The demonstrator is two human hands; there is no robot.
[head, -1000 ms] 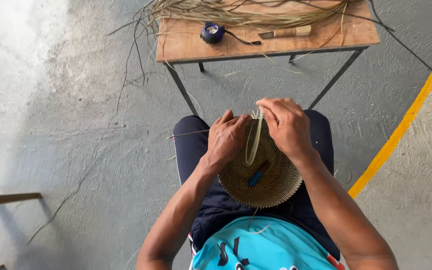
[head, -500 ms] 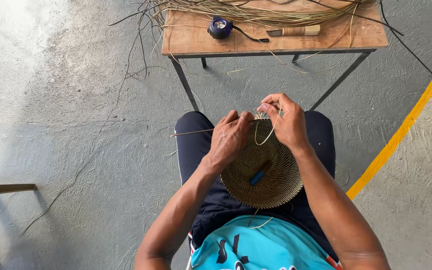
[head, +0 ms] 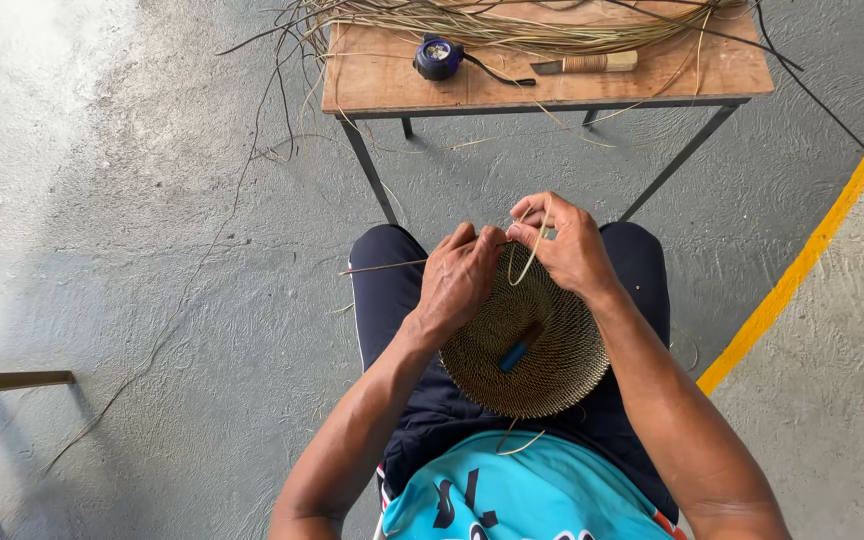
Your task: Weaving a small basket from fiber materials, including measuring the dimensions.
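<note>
Seated person, head view straight down. A round coiled basket (head: 527,345) of tan fibre rests in the lap, its far rim under both hands. A small blue object (head: 514,356) lies inside the bowl (kind unclear, maybe a tool handle).

Left hand (head: 460,278) is curled over the near-left rim, fingers closed on the coil and on a thin straw (head: 382,266) that sticks out leftward past the knee. Right hand (head: 570,245) is pinched, thumb and fingertips gripping a pale strand (head: 529,262) that loops down across the basket's inside. The two hands nearly touch at the rim.

Ahead stands a wooden table (head: 382,85) carrying a heap of loose reeds (head: 512,20), a dark blue round case (head: 438,57) and a knife (head: 584,64) with a wound handle. Stray reeds trail off the table edge onto the grey floor (head: 152,250); a yellow painted line (head: 812,240) runs at right.

Risks, as I judge them:
- The pale strand looks thin; a hard pull by the pinching fingers could snap it or pucker the coil.
- If the left hand's hold loosens, the rim could twist and the stitch sit crooked.
- The projecting straw could slide out of the coil.
- The basket only rests on the thighs; a leg shift could tip it and roll the blue object out.
</note>
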